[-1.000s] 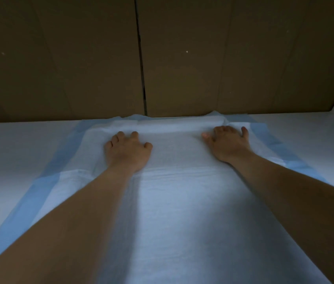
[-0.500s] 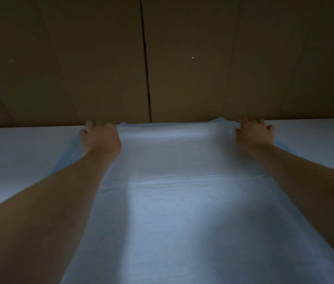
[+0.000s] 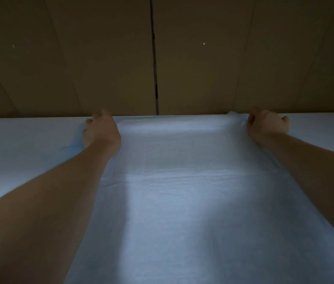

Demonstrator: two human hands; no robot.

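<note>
A white disposable pad with blue borders [image 3: 182, 191] lies spread on a white surface, running from the near edge of the view to the far wall. My left hand [image 3: 100, 130] holds the pad's far left corner with its fingers curled over the edge. At the far right corner, the fingers of my right hand [image 3: 266, 126] curl round the bunched fabric. Both forearms stretch out over the pad's long sides. The fingertips are partly hidden and the picture is dim and blurred.
The white surface [image 3: 18, 144] extends left and right of the pad. A brown panelled wall [image 3: 203, 58] with a dark vertical seam rises directly behind the pad's far edge.
Both hands slid from the pad's middle outward and away to its far corners and took hold there. The pad's far end now lies stretched flat against the wall.
</note>
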